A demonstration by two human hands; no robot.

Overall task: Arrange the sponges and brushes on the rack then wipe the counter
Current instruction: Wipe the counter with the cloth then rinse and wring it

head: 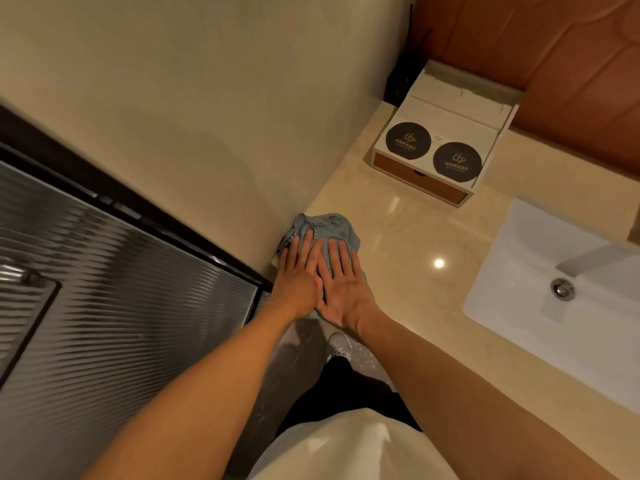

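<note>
Step in hand: wiping stage, judged from the scene; no sponges, brushes or rack are in view, so the arranging stage cannot be checked
Next move: likely a flat stroke away from the wall (207, 116) toward the sink, with pressure held even so the bunched fabric does not roll under the palms
Tabletop (398, 237): glossy beige stone, running from the wall on the left to the sink on the right
Sink (519, 258): white basin set into the tabletop, well apart from the cloth
Box (446, 116): white, at the back of the tabletop, carrying two black discs (408, 140) on its top
Cloth (322, 226): blue-grey, bunched, lying on the left end of the tabletop, touching or just beside the wall
Cloth axis: long axis runs from the near edge toward the back, roughly parallel to the wall; crumpled, so no distinct pointing end
Left hand (298, 285): grip fully spread, fingers straight, palm pressing down on the cloth; nothing clasped
Right hand (346, 289): grip likewise flat and spread, pressing the cloth, side by side with the left hand and touching it
</note>
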